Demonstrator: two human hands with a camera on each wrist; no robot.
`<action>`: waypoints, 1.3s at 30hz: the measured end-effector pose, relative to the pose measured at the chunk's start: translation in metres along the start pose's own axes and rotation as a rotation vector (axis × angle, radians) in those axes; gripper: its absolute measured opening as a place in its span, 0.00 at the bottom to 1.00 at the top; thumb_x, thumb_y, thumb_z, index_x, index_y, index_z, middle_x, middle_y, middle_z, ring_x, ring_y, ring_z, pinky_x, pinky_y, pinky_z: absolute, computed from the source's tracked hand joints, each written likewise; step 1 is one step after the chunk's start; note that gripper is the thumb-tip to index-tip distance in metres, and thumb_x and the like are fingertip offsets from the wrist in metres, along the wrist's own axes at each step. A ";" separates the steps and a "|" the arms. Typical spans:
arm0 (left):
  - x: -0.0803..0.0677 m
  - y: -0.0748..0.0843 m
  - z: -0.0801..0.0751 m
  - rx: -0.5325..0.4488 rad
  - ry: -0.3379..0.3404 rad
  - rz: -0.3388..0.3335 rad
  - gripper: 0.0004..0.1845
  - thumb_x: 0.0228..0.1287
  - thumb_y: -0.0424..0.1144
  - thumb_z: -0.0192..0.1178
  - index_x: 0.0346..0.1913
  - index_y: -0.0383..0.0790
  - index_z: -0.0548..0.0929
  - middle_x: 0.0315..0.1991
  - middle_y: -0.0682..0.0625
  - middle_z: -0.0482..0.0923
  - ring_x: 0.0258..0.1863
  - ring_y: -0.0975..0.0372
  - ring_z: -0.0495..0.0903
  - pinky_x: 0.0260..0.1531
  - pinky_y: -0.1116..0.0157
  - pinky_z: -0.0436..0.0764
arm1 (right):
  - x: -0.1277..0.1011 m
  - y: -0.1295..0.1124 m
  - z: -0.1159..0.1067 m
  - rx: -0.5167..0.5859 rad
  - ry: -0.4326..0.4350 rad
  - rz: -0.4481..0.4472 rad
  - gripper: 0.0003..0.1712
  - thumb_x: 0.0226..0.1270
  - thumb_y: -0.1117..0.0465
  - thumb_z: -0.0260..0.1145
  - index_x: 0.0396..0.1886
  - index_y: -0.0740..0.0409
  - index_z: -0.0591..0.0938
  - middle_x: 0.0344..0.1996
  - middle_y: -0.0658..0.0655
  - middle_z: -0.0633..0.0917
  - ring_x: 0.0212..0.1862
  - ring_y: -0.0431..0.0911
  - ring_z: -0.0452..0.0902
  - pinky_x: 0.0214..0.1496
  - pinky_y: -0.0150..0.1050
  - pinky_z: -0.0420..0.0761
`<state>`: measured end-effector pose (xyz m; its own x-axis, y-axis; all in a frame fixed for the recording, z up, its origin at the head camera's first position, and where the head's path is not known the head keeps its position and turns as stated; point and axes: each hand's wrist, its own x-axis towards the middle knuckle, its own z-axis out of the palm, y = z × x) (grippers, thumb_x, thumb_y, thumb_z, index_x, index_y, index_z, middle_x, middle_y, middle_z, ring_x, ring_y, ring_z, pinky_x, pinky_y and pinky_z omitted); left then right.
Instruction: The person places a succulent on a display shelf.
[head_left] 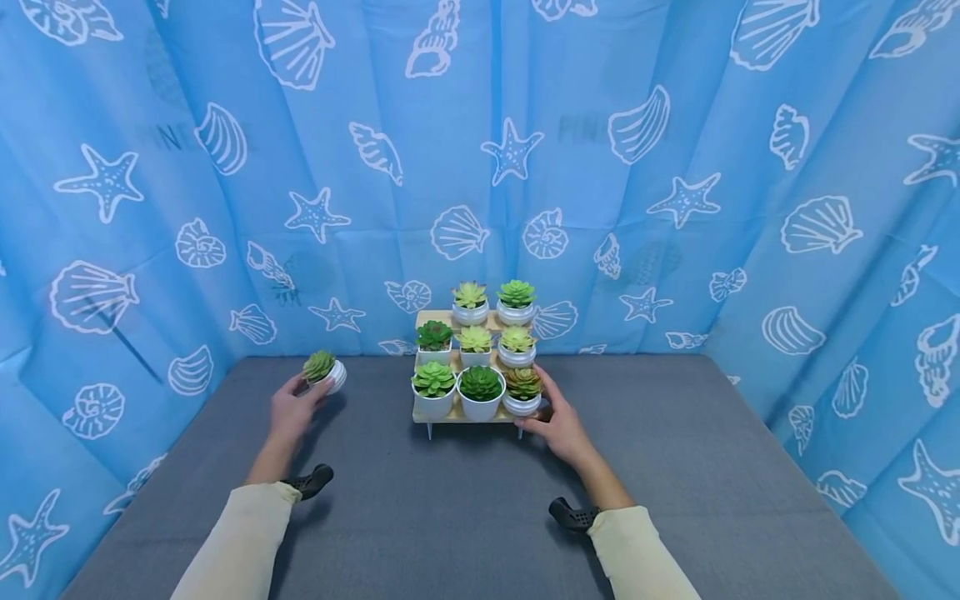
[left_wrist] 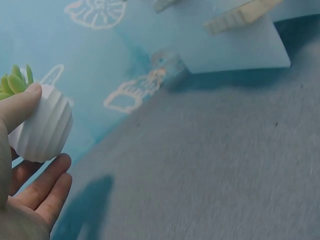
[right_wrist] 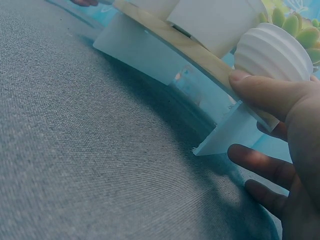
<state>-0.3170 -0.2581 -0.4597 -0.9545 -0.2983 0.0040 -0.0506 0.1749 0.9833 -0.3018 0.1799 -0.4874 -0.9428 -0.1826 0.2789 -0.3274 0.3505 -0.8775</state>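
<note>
My left hand [head_left: 307, 392] grips a small white ribbed pot [head_left: 333, 377] with a green succulent, held tilted just above the grey table at the left. In the left wrist view the thumb [left_wrist: 20, 107] lies over this pot [left_wrist: 42, 127] and the fingers [left_wrist: 47, 185] curl under it. My right hand [head_left: 546, 410] pinches the front right corner of a stepped wooden stand [head_left: 454, 418], thumb [right_wrist: 260, 87] on the board [right_wrist: 170, 37] and fingers beneath. A ribbed pot [right_wrist: 272, 50] sits right by the thumb. The stand carries several potted succulents [head_left: 480, 383] on three steps.
A grey cloth covers the table [head_left: 480, 517]. Blue sheets printed with shells and starfish [head_left: 675, 208] close in the back and both sides. The stand has clear plastic legs [right_wrist: 227, 137]. The stand's top step has a bare spot at its left [head_left: 429, 318].
</note>
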 end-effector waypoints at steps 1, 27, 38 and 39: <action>0.001 0.002 0.002 -0.007 0.001 0.002 0.40 0.65 0.48 0.64 0.72 0.31 0.61 0.69 0.33 0.60 0.61 0.46 0.70 0.57 0.56 0.73 | 0.000 0.000 0.000 0.001 -0.001 -0.002 0.55 0.55 0.65 0.76 0.77 0.42 0.55 0.63 0.65 0.73 0.50 0.55 0.77 0.48 0.47 0.75; 0.014 0.052 0.066 -0.223 -0.064 0.043 0.36 0.63 0.51 0.65 0.69 0.37 0.68 0.61 0.39 0.71 0.50 0.55 0.79 0.56 0.56 0.75 | 0.000 0.000 -0.002 0.006 0.000 0.003 0.55 0.56 0.66 0.75 0.78 0.42 0.54 0.64 0.65 0.72 0.44 0.54 0.79 0.41 0.43 0.78; 0.013 0.073 0.075 -0.195 -0.074 0.068 0.37 0.62 0.53 0.66 0.69 0.37 0.69 0.60 0.39 0.72 0.50 0.54 0.80 0.56 0.55 0.75 | -0.008 -0.024 -0.004 0.034 -0.041 0.009 0.54 0.58 0.68 0.73 0.78 0.55 0.52 0.64 0.72 0.70 0.43 0.59 0.79 0.38 0.43 0.78; 0.014 0.076 0.076 -0.185 -0.074 0.069 0.37 0.62 0.53 0.66 0.69 0.37 0.69 0.60 0.39 0.72 0.51 0.53 0.80 0.56 0.56 0.75 | -0.006 -0.020 -0.003 0.025 -0.036 0.012 0.54 0.58 0.68 0.73 0.78 0.54 0.52 0.64 0.71 0.70 0.43 0.58 0.79 0.38 0.42 0.78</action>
<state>-0.3566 -0.1774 -0.3989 -0.9732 -0.2205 0.0657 0.0640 0.0148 0.9978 -0.2896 0.1768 -0.4704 -0.9437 -0.2112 0.2546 -0.3140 0.3300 -0.8902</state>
